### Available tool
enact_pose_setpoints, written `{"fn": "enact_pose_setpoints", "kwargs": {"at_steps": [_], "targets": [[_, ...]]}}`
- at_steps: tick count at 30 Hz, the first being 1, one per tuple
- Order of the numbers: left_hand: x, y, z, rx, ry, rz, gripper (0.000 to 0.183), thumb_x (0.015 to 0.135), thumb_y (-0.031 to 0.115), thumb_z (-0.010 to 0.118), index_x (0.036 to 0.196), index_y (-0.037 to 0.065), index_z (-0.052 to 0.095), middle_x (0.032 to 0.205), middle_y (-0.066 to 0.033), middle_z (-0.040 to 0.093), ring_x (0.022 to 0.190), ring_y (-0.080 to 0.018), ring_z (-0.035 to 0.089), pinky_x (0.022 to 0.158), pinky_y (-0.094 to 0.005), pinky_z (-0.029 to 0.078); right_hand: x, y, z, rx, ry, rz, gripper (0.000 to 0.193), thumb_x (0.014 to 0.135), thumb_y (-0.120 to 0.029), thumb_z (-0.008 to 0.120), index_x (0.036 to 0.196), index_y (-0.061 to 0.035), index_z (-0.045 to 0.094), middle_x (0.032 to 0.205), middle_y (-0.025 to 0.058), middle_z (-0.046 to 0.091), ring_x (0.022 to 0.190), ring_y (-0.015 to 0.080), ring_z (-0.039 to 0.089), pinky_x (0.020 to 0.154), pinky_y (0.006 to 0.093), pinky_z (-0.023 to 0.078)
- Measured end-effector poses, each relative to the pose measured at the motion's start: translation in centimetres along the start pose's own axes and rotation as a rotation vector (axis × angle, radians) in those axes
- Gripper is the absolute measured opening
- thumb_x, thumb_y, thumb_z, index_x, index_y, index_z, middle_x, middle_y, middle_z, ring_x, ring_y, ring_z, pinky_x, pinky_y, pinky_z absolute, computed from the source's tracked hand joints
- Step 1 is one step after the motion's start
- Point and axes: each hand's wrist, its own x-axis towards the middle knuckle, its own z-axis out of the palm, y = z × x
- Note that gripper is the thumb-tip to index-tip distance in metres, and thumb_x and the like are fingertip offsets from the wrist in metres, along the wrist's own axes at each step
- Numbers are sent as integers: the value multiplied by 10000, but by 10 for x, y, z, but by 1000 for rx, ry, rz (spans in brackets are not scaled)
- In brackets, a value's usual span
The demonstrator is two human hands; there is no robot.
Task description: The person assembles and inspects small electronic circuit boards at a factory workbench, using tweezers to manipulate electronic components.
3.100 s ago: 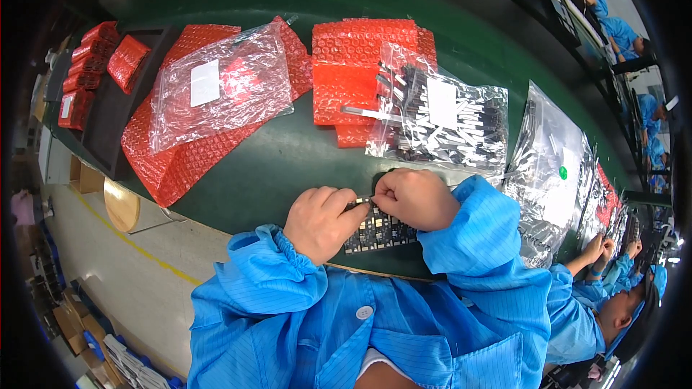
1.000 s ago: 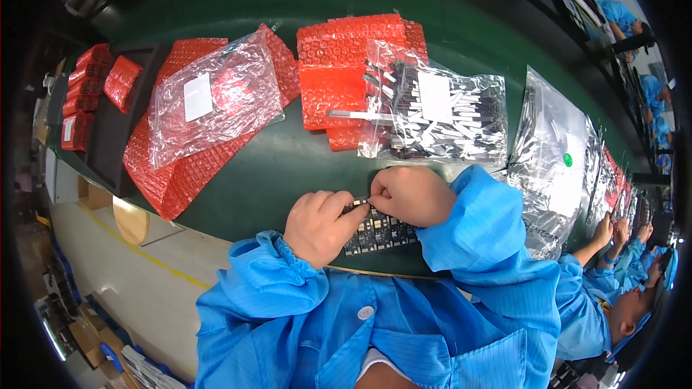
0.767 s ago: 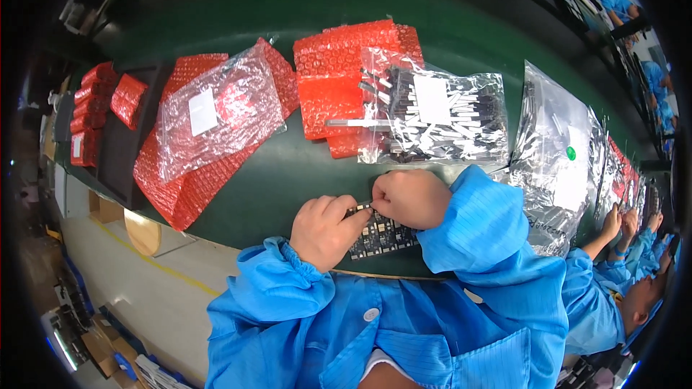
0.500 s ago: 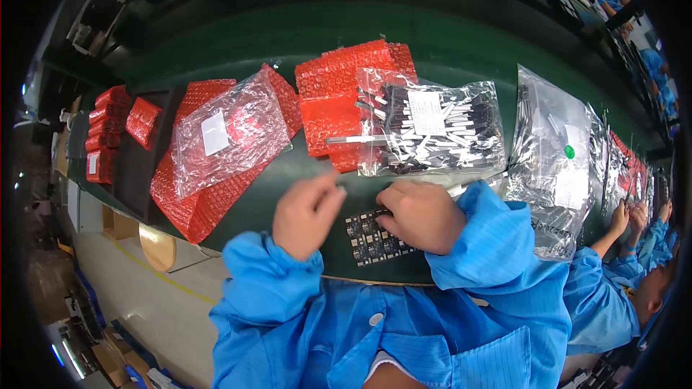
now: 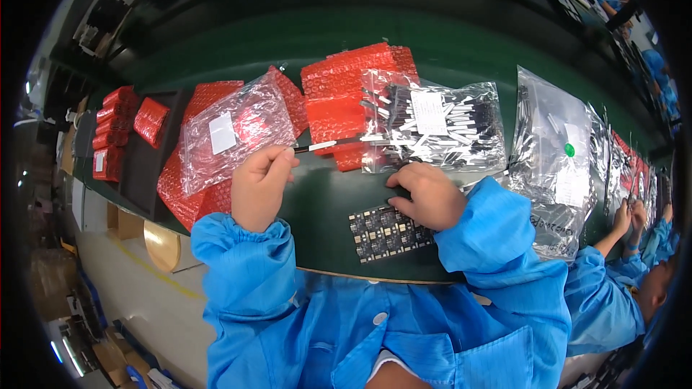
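black-and-white strip (image 5: 323, 146) pinched in left hand (image 5: 261, 186); right hand (image 5: 432, 196) over circuit board (image 5: 380, 238).

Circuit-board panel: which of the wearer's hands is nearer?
Right. The right hand is at the circuit-board panel, upper right; the left hand is beyond its left edge.

White labels (image 5: 223, 132) (print illegible) mark three clear bags (image 5: 267, 119), one bearing black handwriting (image 5: 552, 229).

PCB panel (image 5: 383, 236): black, rows of small pale parts facing up, lying flat near the bench (image 5: 324, 187) front edge, right end partly covered. Strip (image 5: 322, 145): thin, black with white section, pinched at left end, farther from that edge, right end unclear
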Motion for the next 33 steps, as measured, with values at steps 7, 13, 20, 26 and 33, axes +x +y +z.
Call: {"fn": "enact_pose_setpoints", "kwargs": {"at_steps": [7, 13, 20, 26, 33], "targets": [[-5, -28, -1, -212, 71, -102, 164, 850, 135, 599, 924, -11, 612, 726, -44, 600, 588, -64, 502, 489, -185, 378, 1, -15, -15, 59, -101, 118, 248, 744, -167, 670, 952, -47, 608, 964, 134, 584, 930, 310, 552, 815, 373, 448], [-11, -39, 3, -344, 20, -67, 147, 856, 127, 585, 919, -6, 596, 739, -64, 605, 576, -73, 507, 491, -189, 389, 26, -35, -21, -88, 285, -210, 287, 721, -118, 669, 991, -59, 590, 971, 107, 581, 899, 290, 571, 773, 372, 463], [-16, -47, 3, -229, -91, -101, 148, 872, 142, 559, 896, 6, 611, 742, -53, 608, 581, -66, 498, 513, -193, 393, 39, -34, -5, -141, 296, -200, 375, 723, -118, 676, 1083, -72, 583, 1060, 121, 555, 948, 306, 554, 808, 363, 466], [-22, -43, 7, -22, -206, 35, 145, 852, 129, 593, 904, -5, 616, 776, -44, 630, 671, -73, 554, 589, -212, 439, 61, -47, 10, 3, 208, -409, 256, 724, -126, 669, 973, -82, 626, 931, 86, 601, 834, 260, 599, 708, 330, 491], [-19, -47, 7, 68, -162, 288, 130, 820, 97, 629, 894, -10, 621, 824, -49, 640, 763, -93, 586, 665, -234, 470, 65, -46, 2, 41, 158, -410, 110, 732, -141, 655, 823, -79, 654, 856, 64, 622, 775, 240, 615, 658, 324, 500]]}}
